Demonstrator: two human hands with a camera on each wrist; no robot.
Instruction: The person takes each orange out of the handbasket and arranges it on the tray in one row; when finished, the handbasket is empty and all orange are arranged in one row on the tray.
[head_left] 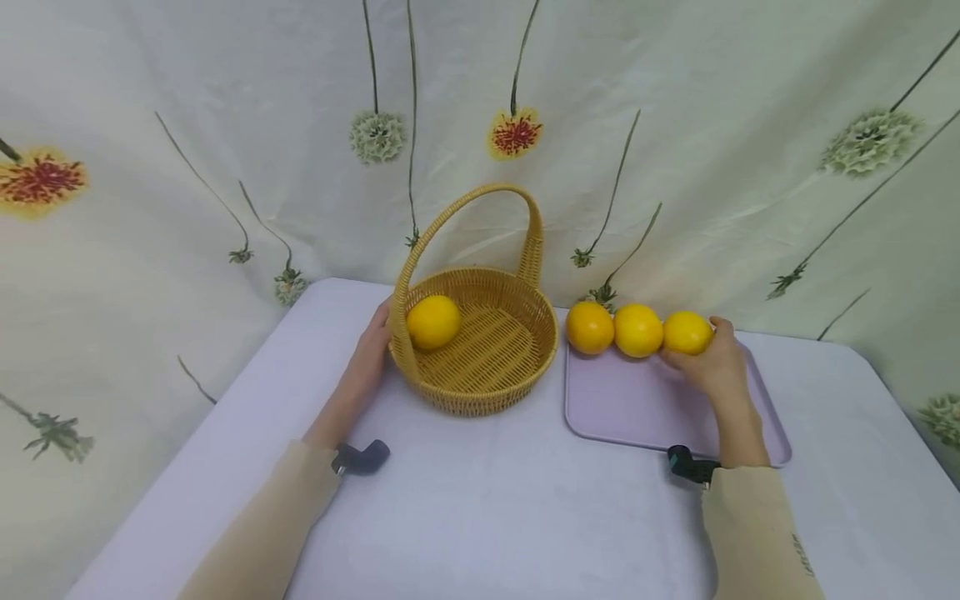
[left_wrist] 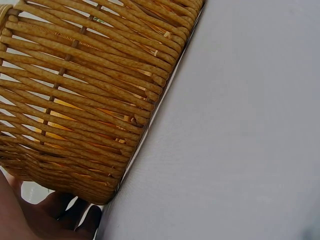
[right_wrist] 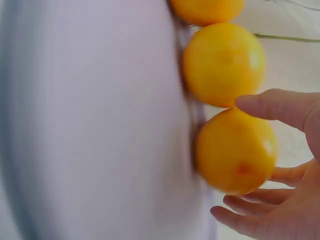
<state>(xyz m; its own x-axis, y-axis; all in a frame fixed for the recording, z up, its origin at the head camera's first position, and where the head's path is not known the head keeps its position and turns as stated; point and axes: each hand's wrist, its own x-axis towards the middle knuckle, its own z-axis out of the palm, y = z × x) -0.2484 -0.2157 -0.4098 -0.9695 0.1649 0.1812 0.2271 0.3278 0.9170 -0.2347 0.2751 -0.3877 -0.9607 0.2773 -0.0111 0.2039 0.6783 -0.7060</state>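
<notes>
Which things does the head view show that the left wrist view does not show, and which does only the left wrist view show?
Only the head view: the lilac tray, three yellow-orange fruits lined up along its far edge, and the right grip at the rightmost one.

Only the left wrist view: close-up outer wickerwork, yellow-orange glimpsed through its gaps.

Both: the basket, the left grip beside it, the pale table.
</notes>
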